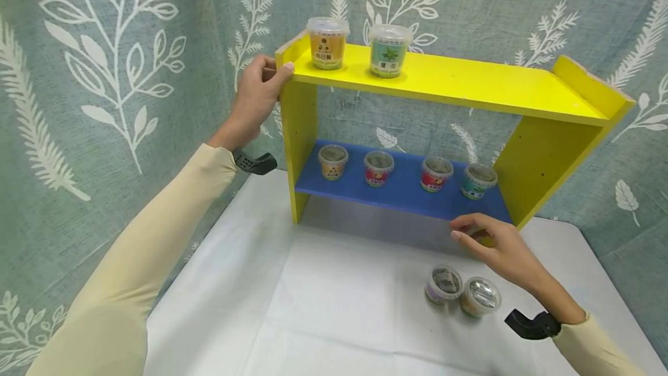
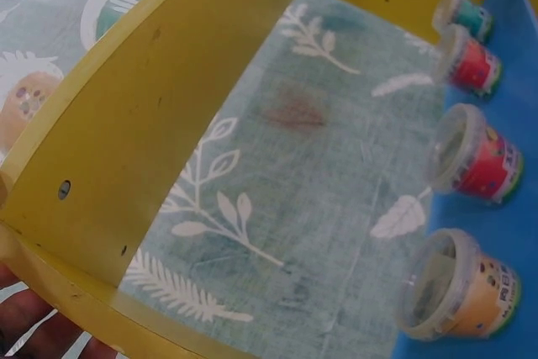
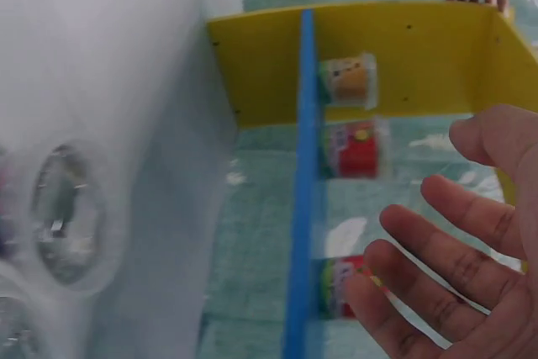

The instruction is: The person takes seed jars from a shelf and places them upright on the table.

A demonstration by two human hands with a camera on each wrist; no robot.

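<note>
My left hand (image 1: pixel 258 94) grips the upper left corner of a yellow shelf unit (image 1: pixel 469 83), thumb in front. In the left wrist view, fingers (image 2: pixel 50 329) show beside the yellow side panel. My right hand (image 1: pixel 496 245) is in front of the blue lower shelf (image 1: pixel 386 196), near its right end, fingers loosely bent with nothing between them. Closest behind it on that shelf is a teal-labelled plastic cup (image 1: pixel 478 181). A purple-labelled cup (image 1: pixel 443 284) and an orange-labelled cup (image 1: pixel 480 296), both lidded, stand side by side on the table below the right hand.
An orange-labelled cup (image 1: pixel 327 43) and a green-labelled cup (image 1: pixel 389 51) stand on the yellow top board. The blue shelf also bears an orange-labelled cup (image 1: pixel 333 162) and two red-labelled cups (image 1: pixel 378 169). Leaf-patterned curtains (image 1: pixel 172 33) surround the white-covered table (image 1: pixel 334 306).
</note>
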